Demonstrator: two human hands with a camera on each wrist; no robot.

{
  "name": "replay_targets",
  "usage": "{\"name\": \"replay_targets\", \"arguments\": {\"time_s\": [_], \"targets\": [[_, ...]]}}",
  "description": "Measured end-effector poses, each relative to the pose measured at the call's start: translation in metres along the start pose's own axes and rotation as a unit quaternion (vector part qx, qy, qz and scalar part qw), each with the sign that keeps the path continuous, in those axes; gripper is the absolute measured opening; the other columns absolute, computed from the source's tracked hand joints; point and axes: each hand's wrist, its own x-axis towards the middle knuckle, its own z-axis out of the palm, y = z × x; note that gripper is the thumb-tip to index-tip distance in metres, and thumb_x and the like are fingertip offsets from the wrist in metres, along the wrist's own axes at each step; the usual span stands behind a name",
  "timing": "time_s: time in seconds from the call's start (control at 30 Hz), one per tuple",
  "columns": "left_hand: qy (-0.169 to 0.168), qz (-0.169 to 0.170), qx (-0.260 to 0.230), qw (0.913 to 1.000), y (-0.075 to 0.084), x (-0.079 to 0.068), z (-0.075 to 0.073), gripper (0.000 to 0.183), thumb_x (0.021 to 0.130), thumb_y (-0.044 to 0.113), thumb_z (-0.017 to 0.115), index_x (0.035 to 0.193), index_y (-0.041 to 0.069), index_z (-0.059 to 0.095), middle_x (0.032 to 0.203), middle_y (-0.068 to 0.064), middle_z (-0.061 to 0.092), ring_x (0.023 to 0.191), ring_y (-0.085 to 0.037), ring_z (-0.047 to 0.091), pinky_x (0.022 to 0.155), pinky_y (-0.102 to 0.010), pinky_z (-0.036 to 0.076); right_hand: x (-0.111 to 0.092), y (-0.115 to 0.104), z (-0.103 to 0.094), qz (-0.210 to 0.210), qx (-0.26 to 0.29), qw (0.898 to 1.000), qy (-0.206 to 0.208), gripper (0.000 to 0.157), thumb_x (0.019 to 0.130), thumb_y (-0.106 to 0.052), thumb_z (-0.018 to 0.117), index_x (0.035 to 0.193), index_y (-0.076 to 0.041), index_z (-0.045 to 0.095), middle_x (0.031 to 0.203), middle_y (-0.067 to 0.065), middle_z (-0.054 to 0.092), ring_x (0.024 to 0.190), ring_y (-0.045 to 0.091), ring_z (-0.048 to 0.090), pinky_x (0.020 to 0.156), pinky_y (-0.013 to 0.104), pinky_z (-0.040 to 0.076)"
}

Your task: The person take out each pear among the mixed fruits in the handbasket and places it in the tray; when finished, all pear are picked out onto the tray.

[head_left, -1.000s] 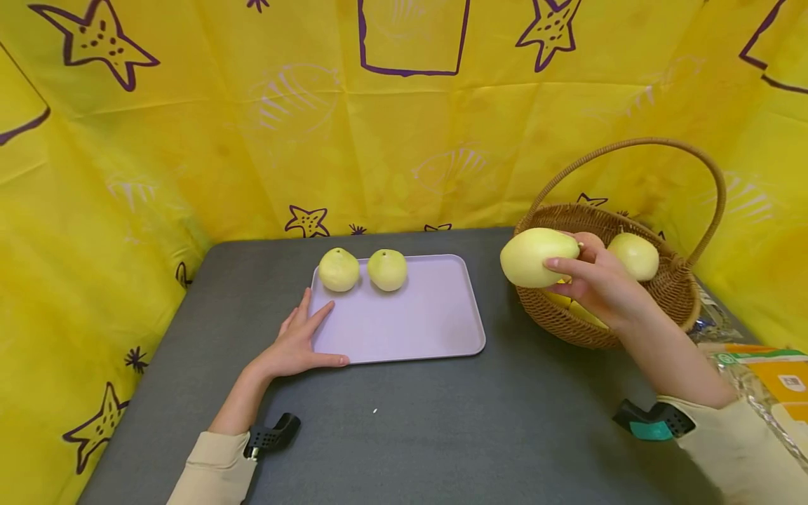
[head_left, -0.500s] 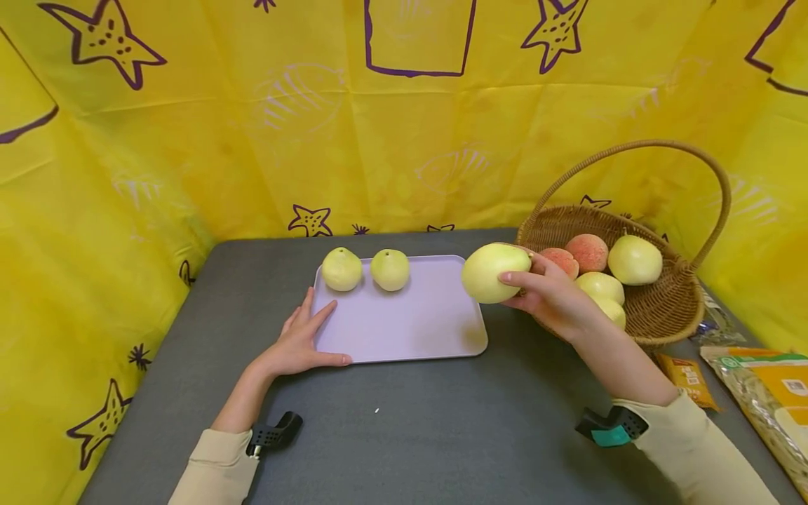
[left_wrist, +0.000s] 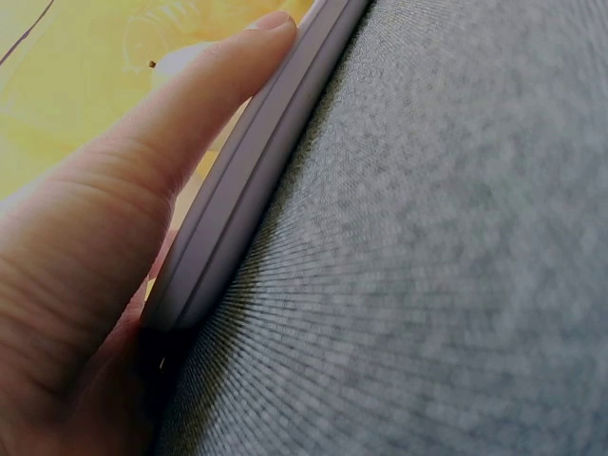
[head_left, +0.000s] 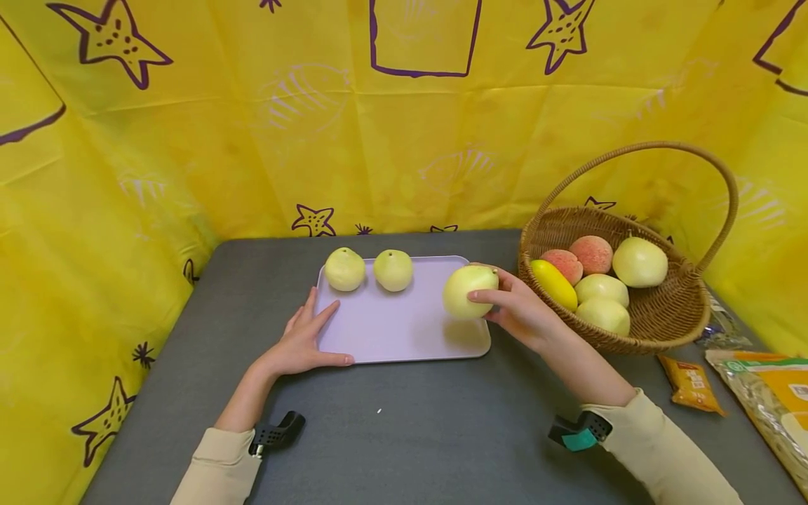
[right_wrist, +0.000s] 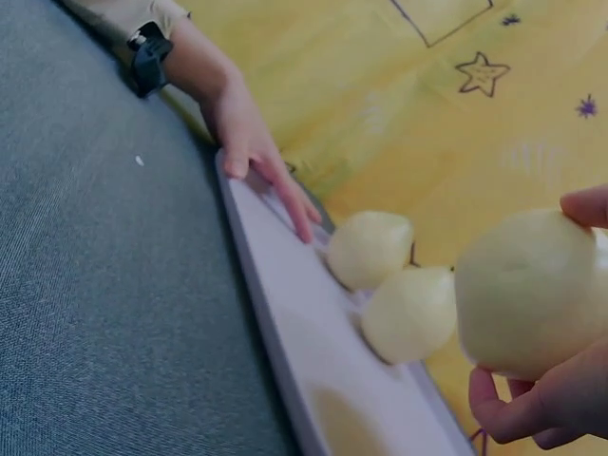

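Note:
In the head view a pale green pear (head_left: 463, 291) is held by my right hand (head_left: 524, 312), thumb on the near side, above the right part of the lilac tray (head_left: 391, 333). Its shadow falls on the tray in the right wrist view, where the pear (right_wrist: 522, 294) shows between thumb and fingers. Two similar pears, a left one (head_left: 344, 270) and a right one (head_left: 393, 271), sit side by side at the tray's far left. My left hand (head_left: 299, 345) rests on the tray's left end with spread fingers; its thumb lies along the tray's rim (left_wrist: 237, 190) in the left wrist view.
At the right stands a wicker basket (head_left: 669, 315) with a tall handle, holding pears (head_left: 640, 262), peaches (head_left: 592, 254) and a yellow fruit (head_left: 553, 284). An orange packet (head_left: 692, 384) and a larger clear bag (head_left: 766, 400) lie nearby. Yellow printed cloth (head_left: 404, 140) hangs behind the dark table.
My right hand has carried the pear leftward from over the basket to over the tray's right part, uncovering the fruit in the basket. My left hand has stayed on the tray.

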Motion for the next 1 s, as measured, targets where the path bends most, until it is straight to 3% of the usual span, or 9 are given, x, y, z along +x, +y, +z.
{"name": "replay_targets", "arguments": {"time_s": [0.27,0.4,0.7,1.0], "targets": [[0.001,0.002,-0.002,1.0,-0.001,0.001,0.0,0.109,0.071,0.054,0.081,0.154,0.008,0.027,0.158,-0.022,-0.019,0.14,-0.054,-0.005,0.107,-0.068,-0.001,0.015,0.017,0.003,0.025,-0.033,0.999,0.036,0.059,0.089,-0.005,0.061,0.143,-0.001,0.036,0.122,0.004,0.048,0.104,0.017,0.05,0.088,0.035,0.04],[0.001,0.001,-0.002,1.0,-0.001,0.001,0.0,0.11,0.071,0.054,0.081,0.154,0.009,0.027,0.158,-0.022,-0.019,0.14,-0.054,-0.005,0.106,-0.069,-0.001,0.025,0.025,0.004,0.031,-0.06,0.996,0.064,0.063,0.088,-0.007,0.065,0.143,0.0,0.035,0.126,0.009,0.046,0.104,0.019,0.05,0.087,0.031,0.042],[0.001,0.002,0.001,1.0,-0.003,0.002,0.001,0.11,0.071,0.054,0.081,0.154,0.009,0.027,0.158,-0.023,-0.019,0.14,-0.054,-0.005,0.106,-0.068,-0.001,0.048,0.038,0.005,0.008,-0.083,0.99,0.117,0.078,0.084,-0.004,0.069,0.148,0.002,0.025,0.138,0.02,0.04,0.115,0.026,0.045,0.096,0.035,0.04],[-0.002,-0.003,-0.001,1.0,-0.003,0.002,0.002,0.11,0.07,0.056,0.081,0.155,0.01,0.027,0.159,-0.021,-0.02,0.141,-0.053,-0.006,0.106,-0.069,-0.001,0.065,0.045,0.004,-0.021,-0.147,0.978,0.147,0.081,0.081,-0.01,0.076,0.147,0.002,0.029,0.144,0.019,0.039,0.125,0.029,0.041,0.108,0.04,0.032]]}}
